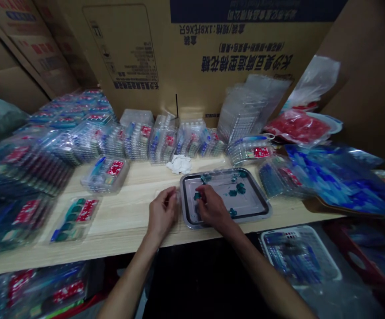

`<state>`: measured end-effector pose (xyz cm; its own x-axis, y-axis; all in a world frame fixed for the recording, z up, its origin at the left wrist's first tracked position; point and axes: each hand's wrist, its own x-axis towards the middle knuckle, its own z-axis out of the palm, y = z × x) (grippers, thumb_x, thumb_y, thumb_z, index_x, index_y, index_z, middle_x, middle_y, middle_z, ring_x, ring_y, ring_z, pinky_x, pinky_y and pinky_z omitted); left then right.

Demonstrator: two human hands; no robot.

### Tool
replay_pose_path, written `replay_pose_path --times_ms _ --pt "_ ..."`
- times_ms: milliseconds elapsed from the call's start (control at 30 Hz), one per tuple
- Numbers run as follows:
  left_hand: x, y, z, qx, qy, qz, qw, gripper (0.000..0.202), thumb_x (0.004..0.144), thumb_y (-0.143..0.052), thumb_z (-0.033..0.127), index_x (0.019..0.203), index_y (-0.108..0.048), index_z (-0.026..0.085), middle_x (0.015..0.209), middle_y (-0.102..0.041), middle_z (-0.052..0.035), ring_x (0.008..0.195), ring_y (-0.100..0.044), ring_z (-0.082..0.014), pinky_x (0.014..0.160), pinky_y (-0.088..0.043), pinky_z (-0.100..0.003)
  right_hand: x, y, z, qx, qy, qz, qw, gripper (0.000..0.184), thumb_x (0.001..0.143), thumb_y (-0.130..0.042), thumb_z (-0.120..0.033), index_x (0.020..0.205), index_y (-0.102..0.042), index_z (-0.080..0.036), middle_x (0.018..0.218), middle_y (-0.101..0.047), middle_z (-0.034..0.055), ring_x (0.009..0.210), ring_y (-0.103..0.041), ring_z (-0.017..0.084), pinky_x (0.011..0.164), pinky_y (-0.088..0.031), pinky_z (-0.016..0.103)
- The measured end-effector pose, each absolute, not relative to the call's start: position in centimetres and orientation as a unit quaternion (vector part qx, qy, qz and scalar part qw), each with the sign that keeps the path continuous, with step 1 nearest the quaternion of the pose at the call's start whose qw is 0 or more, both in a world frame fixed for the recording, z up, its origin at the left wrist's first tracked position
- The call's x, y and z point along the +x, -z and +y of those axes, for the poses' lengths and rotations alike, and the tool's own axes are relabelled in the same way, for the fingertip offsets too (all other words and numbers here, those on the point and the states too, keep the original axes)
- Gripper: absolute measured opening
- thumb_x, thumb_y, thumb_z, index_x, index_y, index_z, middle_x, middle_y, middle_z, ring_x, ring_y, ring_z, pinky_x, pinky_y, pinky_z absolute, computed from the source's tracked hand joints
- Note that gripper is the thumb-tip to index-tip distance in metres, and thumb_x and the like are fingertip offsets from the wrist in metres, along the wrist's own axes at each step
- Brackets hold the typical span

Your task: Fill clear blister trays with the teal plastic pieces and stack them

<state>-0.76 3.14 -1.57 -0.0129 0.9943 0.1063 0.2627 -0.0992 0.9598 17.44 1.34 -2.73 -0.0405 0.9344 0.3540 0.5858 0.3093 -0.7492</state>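
Observation:
My right hand (213, 206) is over the left part of a grey tray (224, 221), thumb and fingertips together at a small dark teal piece (197, 196). More teal pieces (240, 188) lie scattered on the tray, some in little clumps; their exact kind is too blurred to make out. Just left of the tray, my left hand (163, 212) rests low over the table with its fingers curled into a pinch. Whatever is in that pinch is hidden, though something clear seems to show beside the fingers.
Clear plastic packs (137, 139) with red cards stand in rows behind and left. One filled pack (75, 218) lies at left. A crumpled white tissue (179, 164) sits behind the tray. Bags of red pieces (300, 126) and blue pieces (345, 181) are right, a white basket (333, 261) below.

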Motion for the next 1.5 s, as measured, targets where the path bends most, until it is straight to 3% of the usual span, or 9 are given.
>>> replay_pose_path --times_ms 133,333,433,533,667,767,967,1167,1500 --pt "2.0 0.1 1.7 0.42 -0.463 0.485 0.611 0.042 0.071 -0.078 0.039 0.104 -0.071 0.014 0.083 -0.073 -0.0052 0.065 -0.063 -0.0121 0.063 -0.05 -0.022 16.0 1.7 0.8 -0.526 -0.218 -0.693 0.444 0.026 0.078 -0.048 -0.01 0.103 -0.053 -0.018 0.093 -0.06 0.0064 0.08 -0.057 0.018 0.073 -0.047 0.03" --pt "1.6 0.2 1.6 0.326 -0.449 0.487 0.674 0.035 0.057 -0.087 0.036 0.08 -0.073 0.012 0.078 -0.072 -0.0049 0.062 -0.062 -0.0099 0.063 -0.051 -0.021 15.1 1.1 0.5 -0.492 -0.244 -0.714 0.435 0.025 0.076 -0.045 -0.005 0.094 -0.056 -0.019 0.09 -0.059 0.0059 0.084 -0.058 0.018 0.077 -0.048 0.031" --pt "-0.3 0.3 2.0 0.358 -0.44 0.502 0.653 0.033 0.06 -0.086 0.038 0.077 -0.073 0.013 0.076 -0.072 -0.0049 0.063 -0.062 -0.0109 0.063 -0.05 -0.022 15.8 0.5 -0.1 -0.485 -0.248 -0.74 0.395 0.037 0.08 -0.046 -0.007 0.115 -0.053 -0.017 0.106 -0.059 0.0096 0.094 -0.058 0.019 0.083 -0.048 0.033" --pt "-3.3 0.5 2.8 0.458 -0.463 0.54 0.532 0.03 0.067 -0.081 0.037 0.087 -0.075 0.016 0.083 -0.075 -0.0053 0.069 -0.064 -0.0139 0.068 -0.05 -0.025 18.5 -0.5 -1.1 -0.548 -0.186 -0.773 0.261 0.05 0.082 -0.049 -0.009 0.132 -0.046 -0.014 0.122 -0.055 0.0161 0.109 -0.054 0.024 0.09 -0.045 0.037" --pt "-6.3 1.5 3.5 0.626 -0.425 0.539 0.368 0.017 0.077 -0.071 0.03 0.09 -0.076 0.02 0.089 -0.076 -0.0049 0.084 -0.068 -0.0184 0.08 -0.051 -0.029 22.7 -1.5 -2.3 -0.681 -0.079 -0.727 -0.027 0.031 0.089 -0.051 -0.022 0.117 -0.058 -0.011 0.105 -0.064 0.0191 0.102 -0.059 0.034 0.088 -0.039 0.046" --pt "-6.4 2.5 3.4 0.706 -0.377 0.507 0.321 0.014 0.081 -0.065 0.025 0.09 -0.076 0.022 0.089 -0.076 -0.0046 0.083 -0.069 -0.0186 0.078 -0.052 -0.03 23.4 -1.0 -2.5 -0.682 -0.085 -0.72 -0.1 0.025 0.092 -0.047 -0.023 0.112 -0.058 -0.011 0.103 -0.066 0.0191 0.098 -0.062 0.034 0.084 -0.037 0.043" --pt "-5.0 3.8 3.8 0.689 -0.423 0.52 0.276 0.016 0.084 -0.063 0.027 0.092 -0.075 0.021 0.093 -0.076 -0.0055 0.085 -0.07 -0.0192 0.081 -0.053 -0.032 21.7 1.6 -1.5 -0.669 -0.141 -0.73 -0.014 0.018 0.091 -0.045 -0.015 0.106 -0.055 -0.014 0.103 -0.066 0.0137 0.097 -0.061 0.026 0.079 -0.036 0.034" --pt "-5.0 3.9 5.1 0.712 -0.406 0.485 0.304 0.012 0.081 -0.066 0.025 0.086 -0.077 0.024 0.09 -0.075 -0.0061 0.085 -0.069 -0.02 0.081 -0.051 -0.032 21.7 2.5 -0.8 -0.676 -0.145 -0.704 0.164 0.013 0.085 -0.047 -0.013 0.095 -0.053 -0.018 0.093 -0.064 0.0079 0.088 -0.06 0.022 0.075 -0.037 0.03" --pt "-5.6 5.0 4.8 0.719 -0.393 0.485 0.304 0.011 0.078 -0.067 0.026 0.084 -0.077 0.027 0.097 -0.075 -0.0078 0.092 -0.07 -0.0232 0.087 -0.052 -0.036 20.2 3.0 0.9 -0.611 -0.273 -0.641 0.376 0.011 0.082 -0.046 -0.023 0.091 -0.053 -0.021 0.077 -0.064 0.0011 0.069 -0.059 0.017 0.066 -0.043 0.027"
